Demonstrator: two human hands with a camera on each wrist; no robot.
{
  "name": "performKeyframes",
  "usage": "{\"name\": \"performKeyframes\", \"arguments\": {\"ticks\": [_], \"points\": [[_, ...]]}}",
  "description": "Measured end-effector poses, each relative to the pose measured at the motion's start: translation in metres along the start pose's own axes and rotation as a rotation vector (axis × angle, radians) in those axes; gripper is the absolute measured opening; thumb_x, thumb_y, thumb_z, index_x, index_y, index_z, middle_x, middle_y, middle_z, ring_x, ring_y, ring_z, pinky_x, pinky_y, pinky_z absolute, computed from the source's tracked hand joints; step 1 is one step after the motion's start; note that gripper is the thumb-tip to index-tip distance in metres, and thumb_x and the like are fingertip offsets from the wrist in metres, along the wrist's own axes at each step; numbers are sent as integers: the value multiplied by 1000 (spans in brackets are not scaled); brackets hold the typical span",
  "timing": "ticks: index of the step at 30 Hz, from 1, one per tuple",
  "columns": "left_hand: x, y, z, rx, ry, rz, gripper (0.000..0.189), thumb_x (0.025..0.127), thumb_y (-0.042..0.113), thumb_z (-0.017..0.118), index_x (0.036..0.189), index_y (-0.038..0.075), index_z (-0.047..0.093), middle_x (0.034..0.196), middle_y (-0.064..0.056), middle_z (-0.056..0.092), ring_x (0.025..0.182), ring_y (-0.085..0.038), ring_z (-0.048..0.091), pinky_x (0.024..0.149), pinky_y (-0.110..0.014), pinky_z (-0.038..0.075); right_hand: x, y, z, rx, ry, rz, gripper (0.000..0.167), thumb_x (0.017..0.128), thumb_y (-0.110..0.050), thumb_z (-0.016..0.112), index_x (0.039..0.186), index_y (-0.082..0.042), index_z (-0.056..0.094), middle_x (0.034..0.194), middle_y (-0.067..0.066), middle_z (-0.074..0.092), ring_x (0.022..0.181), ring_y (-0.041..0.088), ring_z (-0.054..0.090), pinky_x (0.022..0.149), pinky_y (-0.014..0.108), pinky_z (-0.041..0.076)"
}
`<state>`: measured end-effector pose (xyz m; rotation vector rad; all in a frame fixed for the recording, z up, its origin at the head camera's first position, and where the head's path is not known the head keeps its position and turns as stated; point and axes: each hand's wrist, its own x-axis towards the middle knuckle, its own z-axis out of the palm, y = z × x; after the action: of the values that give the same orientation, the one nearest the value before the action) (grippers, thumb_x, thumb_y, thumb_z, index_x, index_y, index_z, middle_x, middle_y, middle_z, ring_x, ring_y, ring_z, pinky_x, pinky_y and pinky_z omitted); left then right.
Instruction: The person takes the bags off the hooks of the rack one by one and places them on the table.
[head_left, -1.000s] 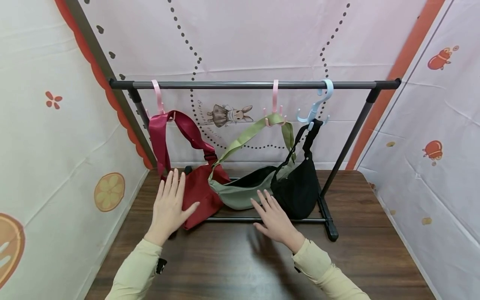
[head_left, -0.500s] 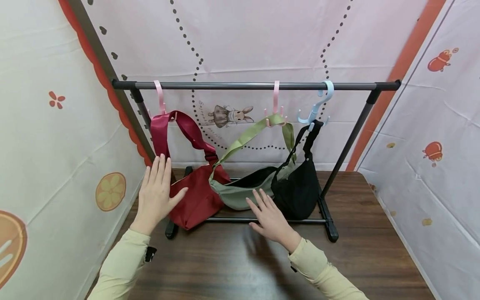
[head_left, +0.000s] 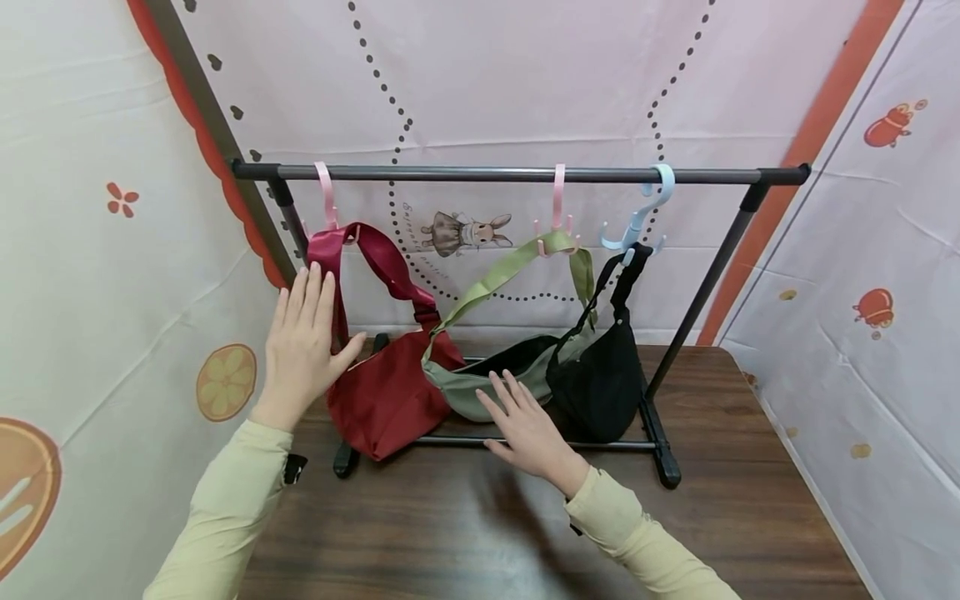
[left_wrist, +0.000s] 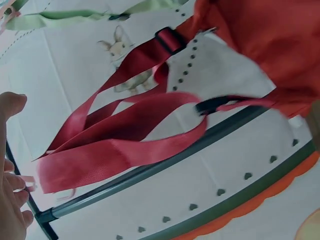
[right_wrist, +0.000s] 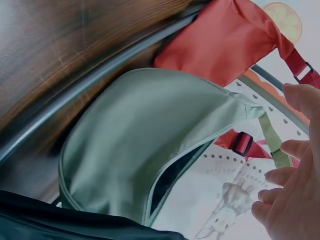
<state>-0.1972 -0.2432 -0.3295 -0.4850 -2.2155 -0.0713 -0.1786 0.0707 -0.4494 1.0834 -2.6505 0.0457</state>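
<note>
A red bag (head_left: 393, 392) hangs by its wide crimson strap (head_left: 386, 258) from a pink hook at the rack's left. My left hand (head_left: 300, 350), fingers straight, is raised in front of that strap; the left wrist view shows a gap between the hand (left_wrist: 12, 195) and the strap. In the middle a grey-green bag (head_left: 468, 392) with its top gaping hangs from a second pink hook (head_left: 558, 196). My right hand (head_left: 528, 433) hovers before it, fingers spread and holding nothing. At the right a black bag (head_left: 600, 387) hangs from a blue hook (head_left: 645, 212), overlapping the green bag.
The black rack's top bar (head_left: 465, 174) runs across above the bags, with slanted legs and feet on a brown wooden table (head_left: 420, 533). Printed white cloth (head_left: 480, 83) covers the back and both sides. The bags' lower parts rest near the rack's low bar.
My left hand has risen and moved left, from in front of the red bag up to its strap. The right hand has drifted slightly left. The bags hang as before.
</note>
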Motion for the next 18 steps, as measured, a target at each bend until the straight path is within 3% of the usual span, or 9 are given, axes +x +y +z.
{"name": "performKeyframes", "arguments": {"ticks": [2, 9, 18], "points": [[5, -1, -3, 10, 8, 3, 84, 72, 29, 66, 139, -3, 28, 145, -20, 25, 133, -35, 23, 110, -46, 15, 3, 0, -1, -5, 11, -12, 70, 86, -43, 57, 141, -9, 31, 148, 19, 15, 137, 34, 11, 108, 43, 22], [17, -2, -12, -7, 46, 17, 78, 75, 32, 60, 138, -3, 31, 144, -21, 27, 133, -35, 24, 109, -46, 17, 13, -3, -7, 6, 4, -19, 67, 87, -41, 56, 141, -10, 31, 149, 19, 15, 137, 34, 10, 109, 42, 21], [37, -8, -22, 0, 70, -1, 81, 72, 30, 66, 137, -4, 33, 142, -22, 30, 133, -34, 25, 109, -46, 17, 31, -3, -18, -15, 77, -60, 67, 85, -42, 58, 139, -8, 35, 146, 20, 22, 136, 35, 14, 108, 43, 22]]}}
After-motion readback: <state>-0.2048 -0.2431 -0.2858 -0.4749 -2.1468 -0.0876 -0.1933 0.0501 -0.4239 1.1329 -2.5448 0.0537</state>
